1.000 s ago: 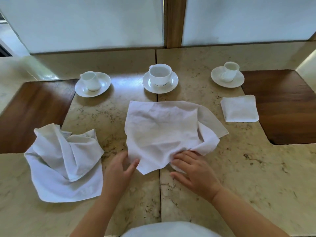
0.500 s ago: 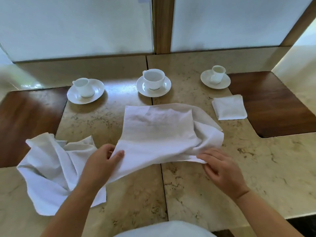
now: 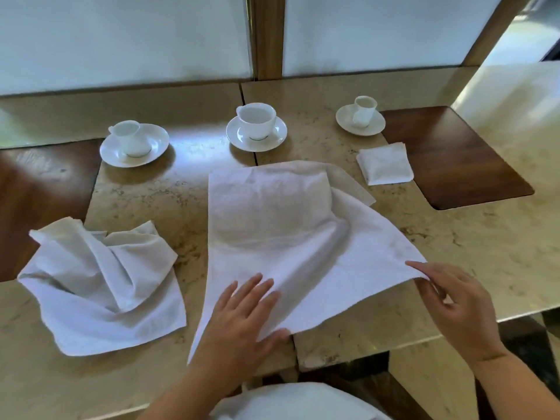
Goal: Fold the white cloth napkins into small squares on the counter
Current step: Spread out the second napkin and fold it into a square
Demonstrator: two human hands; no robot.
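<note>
**Napkin half spread on a stone table**

A beige, speckled stone table (image 3: 454, 247) with dark wooden insets at its left and right runs up to a pale frosted wall panel split by a wooden post. The landmark is the middle cup (image 3: 257, 116) on its saucer, standing on the seam between two slabs.

Just in front of that cup lies the open napkin (image 3: 272, 225), its long axis running from the cup toward the person; its right corner is drawn out to the right and lifted off the stone. The left hand (image 3: 242, 316) lies flat on the near edge, fingers straight and spread. The right hand (image 3: 457, 304) pinches the drawn-out corner between thumb and fingers.

Left of the cup and nearer, a crumpled napkin (image 3: 100, 280) sits in a heap. Right of the cup, a folded square napkin (image 3: 384, 163) rests beside the right wooden inset. Two more cups flank the middle one.
</note>
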